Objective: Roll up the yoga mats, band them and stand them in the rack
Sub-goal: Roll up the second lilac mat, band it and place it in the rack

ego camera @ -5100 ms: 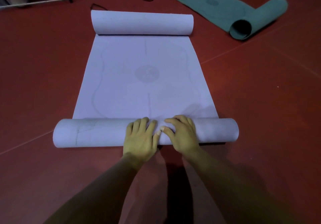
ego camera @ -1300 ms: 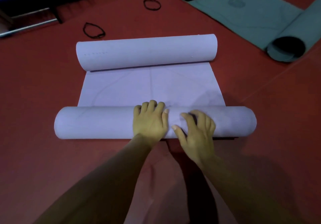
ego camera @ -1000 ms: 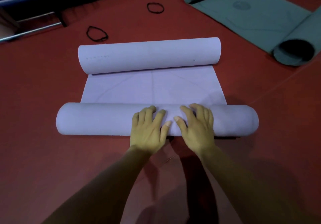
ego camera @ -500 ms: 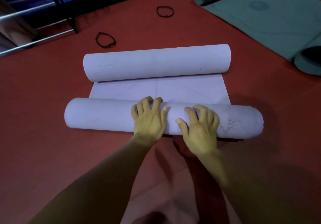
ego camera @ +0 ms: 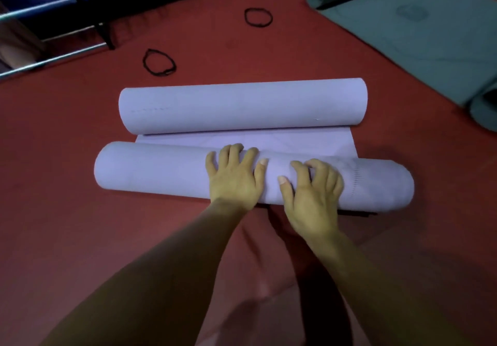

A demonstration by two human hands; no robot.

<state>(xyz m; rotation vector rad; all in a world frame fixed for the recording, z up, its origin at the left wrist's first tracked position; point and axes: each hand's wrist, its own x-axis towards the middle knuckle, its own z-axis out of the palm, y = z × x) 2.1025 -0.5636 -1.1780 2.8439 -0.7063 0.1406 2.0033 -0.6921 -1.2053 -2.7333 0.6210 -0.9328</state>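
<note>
**Left hand (ego camera: pixel 234 179) and right hand (ego camera: pixel 312 198) down on near roll (ego camera: pixel 150 169)**

Left hand palm-down on top of near roll, fingers spread and nearly straight, draped over the crest. Pressing only, nothing gripped. Right hand just beside it on the same roll: fingers bent at the knuckles, tips dug into the surface, thumb out straight toward the left hand. Also pressing rather than wrapped round. Bare forearms in from the bottom edge.

Mat (ego camera: pixel 309 141) lilac, on red floor (ego camera: pixel 67 211), rolled from both ends. Near roll lying crosswise, right end a bit closer to the camera than left. Far roll (ego camera: pixel 242 106) just beyond, slightly skewed to it. Narrow flat strip (ego camera: pixel 188 139) between the two, wider on the right. Rolls close, not touching.

Black band (ego camera: pixel 145 62) loose on floor past far roll's left end. Second band (ego camera: pixel 245 17) further back, mid-frame. Green mat (ego camera: pixel 403 28) top right, flat in the middle, curled at both ends, well apart from the lilac one. Rack (ego camera: pixel 53 59) top left: metal bars, black leg.
</note>
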